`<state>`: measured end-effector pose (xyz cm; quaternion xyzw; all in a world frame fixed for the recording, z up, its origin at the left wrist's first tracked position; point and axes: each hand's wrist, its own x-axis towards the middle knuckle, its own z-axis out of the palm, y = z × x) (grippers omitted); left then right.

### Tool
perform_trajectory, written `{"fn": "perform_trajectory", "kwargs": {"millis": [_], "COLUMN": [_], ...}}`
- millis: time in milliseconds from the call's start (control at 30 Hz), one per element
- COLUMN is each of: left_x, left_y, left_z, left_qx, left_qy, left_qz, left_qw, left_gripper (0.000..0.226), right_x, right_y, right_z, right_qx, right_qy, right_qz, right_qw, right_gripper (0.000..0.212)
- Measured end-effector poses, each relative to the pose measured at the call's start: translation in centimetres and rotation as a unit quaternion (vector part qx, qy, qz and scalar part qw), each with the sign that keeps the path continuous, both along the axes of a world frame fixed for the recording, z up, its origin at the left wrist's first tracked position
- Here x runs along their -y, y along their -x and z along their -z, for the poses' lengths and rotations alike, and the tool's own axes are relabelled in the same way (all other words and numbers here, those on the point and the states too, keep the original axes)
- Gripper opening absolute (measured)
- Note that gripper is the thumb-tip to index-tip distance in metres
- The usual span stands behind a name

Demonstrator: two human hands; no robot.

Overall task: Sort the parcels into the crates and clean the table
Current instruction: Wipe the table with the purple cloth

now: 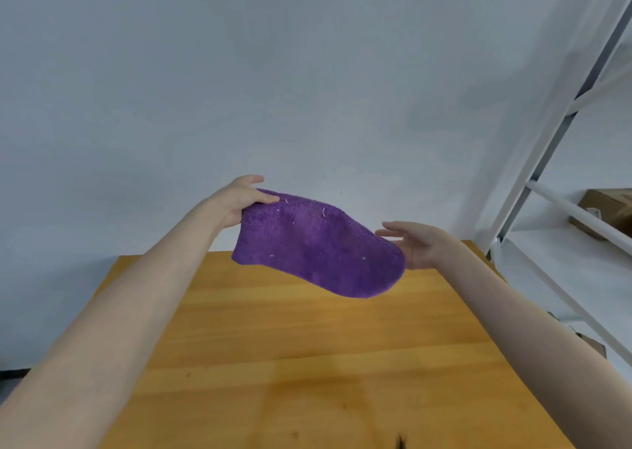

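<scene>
Wall: plain and pale, rising behind the table's far edge and filling the upper view.
Table: bare wooden top with an orange-brown grain, running from the near edge of the view to the wall.
Rack: white metal shelving, standing just off the table's right side.
Cloth: purple microfibre flecked with bits of white lint. It is held in the air above the table's far end, slanting down from upper left to lower right and touching no part of the tabletop.
Right hand: above the table's far right corner, fingers straight and spread, gripping nothing. It sits at the cloth's lower right edge, partly hidden behind it; whether it touches the fabric cannot be told.
Left hand: above the table's far edge, left of centre, thumb and fingers pinching the cloth's upper left corner.
Parcel: brown cardboard box on a rack shelf, beyond the table's far right corner.
Mark: small dark streak at the table's near edge.
</scene>
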<state>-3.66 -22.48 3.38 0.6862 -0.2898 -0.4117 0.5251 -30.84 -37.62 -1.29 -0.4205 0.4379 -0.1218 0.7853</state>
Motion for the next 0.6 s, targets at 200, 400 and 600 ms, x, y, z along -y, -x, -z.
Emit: {"fn": "perform_trajectory", "kwargs": {"millis": [200, 400, 600], "left_x": [-0.8, -0.9, -1.5], "left_y": [-0.1, 0.0, -0.1], "left_z": [0.3, 0.6, -0.2], "left_qx": [0.021, 0.037, 0.043], "left_qy": [0.002, 0.021, 0.036], "left_qz": [0.026, 0.03, 0.047], "left_qw": [0.999, 0.999, 0.997], "left_gripper": [0.042, 0.042, 0.038], "right_x": [0.7, -2.9, -5.1], "right_y": [0.1, -0.8, -1.9], "right_z": [1.9, 4.9, 6.1], "right_qx": [0.065, 0.022, -0.067], "right_qy": [-0.101, -0.133, -0.107], "right_qz": [0.181, 0.04, -0.093], "right_qw": [0.976, 0.99, 0.988], "right_gripper": [0.035, 0.043, 0.04]}}
